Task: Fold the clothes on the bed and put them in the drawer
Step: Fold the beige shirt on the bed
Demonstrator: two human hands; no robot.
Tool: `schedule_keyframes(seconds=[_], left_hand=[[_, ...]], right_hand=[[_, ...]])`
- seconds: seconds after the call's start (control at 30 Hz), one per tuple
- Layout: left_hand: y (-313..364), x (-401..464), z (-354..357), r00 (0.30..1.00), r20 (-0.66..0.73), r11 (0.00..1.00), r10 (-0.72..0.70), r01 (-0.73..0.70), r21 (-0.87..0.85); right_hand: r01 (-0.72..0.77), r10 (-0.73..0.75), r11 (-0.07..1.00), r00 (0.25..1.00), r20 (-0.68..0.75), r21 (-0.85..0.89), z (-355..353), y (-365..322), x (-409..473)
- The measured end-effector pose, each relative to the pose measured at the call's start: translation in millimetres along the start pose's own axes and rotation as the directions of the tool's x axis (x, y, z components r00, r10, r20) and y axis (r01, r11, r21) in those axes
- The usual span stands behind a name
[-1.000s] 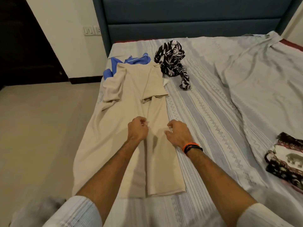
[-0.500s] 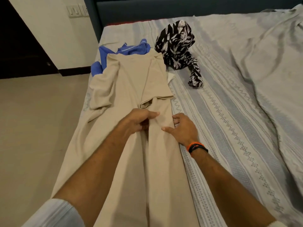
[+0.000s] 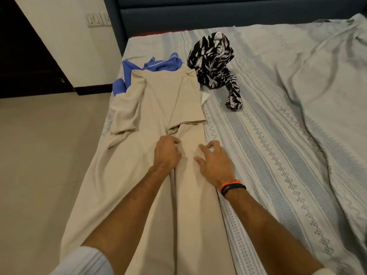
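Observation:
A long beige garment (image 3: 143, 175) lies lengthwise along the left edge of the bed (image 3: 268, 155). Its right side and sleeve are folded over toward the middle. My left hand (image 3: 167, 153) sits on the inner edge of that folded panel, fingers curled into the cloth. My right hand (image 3: 213, 161) rests on the panel's right side, thumb and forefinger spread and fingertips on the cloth. A crumpled blue garment (image 3: 151, 64) lies under the beige collar. A black-and-white leaf-print garment (image 3: 214, 60) is bunched just right of it.
A loose grey sheet (image 3: 327, 76) is rumpled over the bed's right half. The dark blue headboard (image 3: 198, 14) runs along the far side. Beige floor (image 3: 39, 155) lies left of the bed, with a wall switch (image 3: 98, 18) and a dark doorway beyond. No drawer is in view.
Both hands slid up the folded panel toward the sleeve, flattening out on the way. Now the left fingers curl again, and the view has moved closer in.

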State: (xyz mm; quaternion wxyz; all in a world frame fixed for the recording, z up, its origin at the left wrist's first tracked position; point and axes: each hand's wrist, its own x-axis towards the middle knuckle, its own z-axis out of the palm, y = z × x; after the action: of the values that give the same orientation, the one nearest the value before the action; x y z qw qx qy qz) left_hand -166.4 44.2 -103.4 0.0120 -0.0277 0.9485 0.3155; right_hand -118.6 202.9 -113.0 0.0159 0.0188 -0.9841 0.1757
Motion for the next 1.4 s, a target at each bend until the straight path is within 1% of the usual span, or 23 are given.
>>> schedule_keyframes(seconds=[0.1,0.17,0.27,0.33,0.47,0.57,0.6,0.63,0.7,0.77,0.8,0.87,0.93,1.0,1.03,1.07,1.13,1.2,1.23,1.3,1.33,1.37,1.4], left_hand=[[9,1,-7,0.990,0.121,0.988,-0.066,0.048,0.146],[15,4,-13,0.992,0.108,0.987,-0.068,0.050,0.154],[21,18,-21,0.995,-0.075,0.996,-0.068,0.072,0.056],[24,31,-23,0.987,-0.156,0.997,-0.039,0.048,0.058],[19,66,-19,0.990,-0.133,0.989,0.043,-0.024,0.143],[10,88,-18,0.988,-0.096,0.972,0.117,-0.094,0.217],[9,92,-20,0.987,-0.108,0.979,0.122,-0.101,0.179],[9,99,-24,0.986,-0.143,0.994,0.082,-0.071,0.083],[9,115,-36,0.969,-0.221,0.975,-0.110,0.062,-0.213],[1,137,-46,0.914,-0.214,0.861,-0.344,0.217,-0.459],[-7,149,-49,0.880,-0.179,0.790,-0.439,0.283,-0.544],[-24,167,-53,0.846,-0.101,0.709,-0.524,0.368,-0.601],[-30,167,-55,0.844,-0.021,0.675,-0.535,0.413,-0.611],[-32,164,-56,0.837,0.108,0.584,-0.536,0.460,-0.668],[-33,162,-56,0.844,0.138,0.585,-0.519,0.468,-0.662],[-34,160,-56,0.864,0.128,0.653,-0.487,0.457,-0.604],[-37,158,-55,0.921,0.003,0.869,-0.389,0.368,-0.332],[-38,156,-54,0.961,-0.168,0.974,-0.219,0.205,-0.100],[-35,154,-53,0.967,-0.236,0.995,-0.091,0.082,-0.049],[-22,154,-50,0.936,-0.309,0.983,0.170,-0.181,-0.006],[-17,157,-46,0.922,-0.304,0.968,0.239,-0.250,0.001],[-8,161,-43,0.920,-0.285,0.962,0.267,-0.272,0.023],[-2,166,-40,0.933,-0.252,0.966,0.257,-0.251,0.056]], right_hand=[[-0.044,0.035,0.996,0.994,0.106,0.079,-10,3,7],[-0.098,0.070,0.981,0.984,0.166,0.169,-20,5,16],[-0.158,0.128,0.947,0.984,0.121,0.281,-29,9,31],[-0.169,0.158,0.931,0.986,0.060,0.323,-32,11,41],[-0.151,0.166,0.911,0.986,-0.005,0.384,-29,9,68],[-0.086,0.106,0.926,0.994,-0.035,0.367,-19,7,85],[-0.054,0.078,0.932,0.996,-0.052,0.359,-17,6,89],[-0.020,0.048,0.936,0.996,-0.071,0.351,-13,6,96],[0.043,-0.016,0.954,0.996,-0.092,0.296,-7,5,106],[0.083,-0.069,0.972,0.995,-0.070,0.221,-4,3,113],[0.090,-0.080,0.975,0.995,-0.054,0.204,-2,1,118],[0.097,-0.095,0.978,0.995,-0.022,0.183,1,-4,124],[0.100,-0.100,0.983,0.995,-0.012,0.156,1,-8,125],[0.089,-0.086,0.986,0.996,-0.024,0.138,3,-11,126],[0.090,-0.087,0.989,0.996,-0.027,0.119,3,-13,127],[0.087,-0.086,0.992,0.996,-0.018,0.094,3,-14,127],[0.070,-0.070,0.997,0.998,0.008,0.038,1,-19,130],[0.076,-0.076,0.997,0.997,-0.014,0.008,-2,-25,134],[0.094,-0.094,0.996,0.995,-0.045,0.001,-3,-28,137],[0.134,-0.136,0.991,0.985,-0.107,-0.021,-4,-34,146],[0.141,-0.144,0.989,0.984,-0.108,-0.033,-4,-37,152],[0.144,-0.147,0.989,0.984,-0.097,-0.037,-5,-39,159],[0.151,-0.153,0.988,0.985,-0.079,-0.031,-5,-41,164]])
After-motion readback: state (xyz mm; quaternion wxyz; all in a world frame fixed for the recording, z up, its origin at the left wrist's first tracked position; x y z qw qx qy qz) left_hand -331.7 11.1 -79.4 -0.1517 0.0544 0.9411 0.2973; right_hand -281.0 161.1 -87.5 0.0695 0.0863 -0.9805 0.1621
